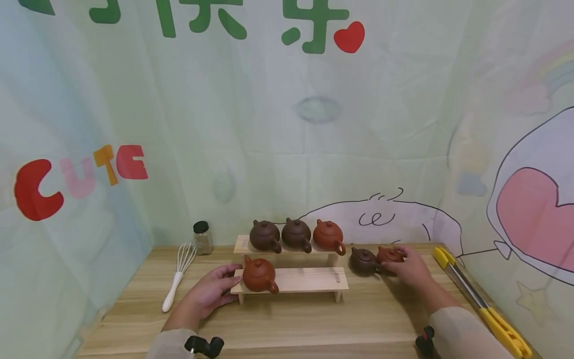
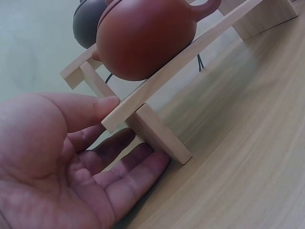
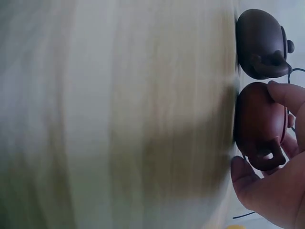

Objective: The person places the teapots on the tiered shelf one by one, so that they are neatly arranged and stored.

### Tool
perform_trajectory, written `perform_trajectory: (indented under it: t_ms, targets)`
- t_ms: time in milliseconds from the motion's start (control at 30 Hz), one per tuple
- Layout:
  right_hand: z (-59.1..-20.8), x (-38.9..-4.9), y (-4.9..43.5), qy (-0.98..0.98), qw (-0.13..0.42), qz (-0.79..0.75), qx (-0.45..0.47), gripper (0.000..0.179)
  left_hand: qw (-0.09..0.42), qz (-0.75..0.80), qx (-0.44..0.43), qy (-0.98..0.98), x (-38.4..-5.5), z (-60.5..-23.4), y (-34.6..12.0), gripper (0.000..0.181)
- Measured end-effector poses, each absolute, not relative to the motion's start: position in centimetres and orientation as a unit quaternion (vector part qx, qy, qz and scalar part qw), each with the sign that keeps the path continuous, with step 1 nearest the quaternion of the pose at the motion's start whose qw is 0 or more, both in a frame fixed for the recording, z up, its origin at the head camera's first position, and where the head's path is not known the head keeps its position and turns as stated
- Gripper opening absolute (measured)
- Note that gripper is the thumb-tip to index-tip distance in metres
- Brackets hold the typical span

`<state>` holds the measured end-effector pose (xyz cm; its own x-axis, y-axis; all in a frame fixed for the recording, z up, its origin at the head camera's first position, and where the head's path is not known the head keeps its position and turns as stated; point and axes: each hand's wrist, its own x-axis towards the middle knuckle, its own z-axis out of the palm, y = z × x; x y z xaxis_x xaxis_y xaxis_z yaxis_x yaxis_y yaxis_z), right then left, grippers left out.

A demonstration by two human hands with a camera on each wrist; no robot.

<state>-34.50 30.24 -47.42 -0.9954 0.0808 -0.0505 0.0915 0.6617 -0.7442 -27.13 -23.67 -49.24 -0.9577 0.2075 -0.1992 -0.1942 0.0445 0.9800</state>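
Note:
My left hand point(image 1: 217, 286) holds the left end of a two-step wooden display stand point(image 1: 309, 280). In the left wrist view the thumb lies on the board's end, with the fingers below it against the stand's leg point(image 2: 162, 136). A reddish-brown teapot point(image 1: 259, 275) sits on the lower step, close to that hand. To the right of the stand, my right hand point(image 1: 410, 269) grips a small reddish-brown teapot point(image 3: 259, 117) standing on the table. A dark brown teapot point(image 1: 363, 262) stands right beside it.
Two dark teapots point(image 1: 264, 236) and a reddish one point(image 1: 328, 235) line the upper step. A whisk point(image 1: 178, 279) and a black-lidded jar point(image 1: 203, 239) are at left; yellow-handled tongs point(image 1: 480, 299) lie along the right edge. A printed curtain point(image 1: 269, 164) hangs behind the table.

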Motion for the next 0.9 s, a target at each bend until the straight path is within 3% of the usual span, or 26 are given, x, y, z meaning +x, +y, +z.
perform_trajectory:
  t_ms: [367,900]
  targets:
    - [-47.6,-34.3,30.2,0.905,0.005,-0.419,0.076,0.085,0.144,0.692,0.007,0.708,-27.2,-49.3,-23.8,0.059]
    - [-45.2,-29.3,29.3,0.895,-0.074,-0.437,0.045,0.086,0.148,0.695,0.006,0.704,-27.4,-49.5,-23.7,0.058]
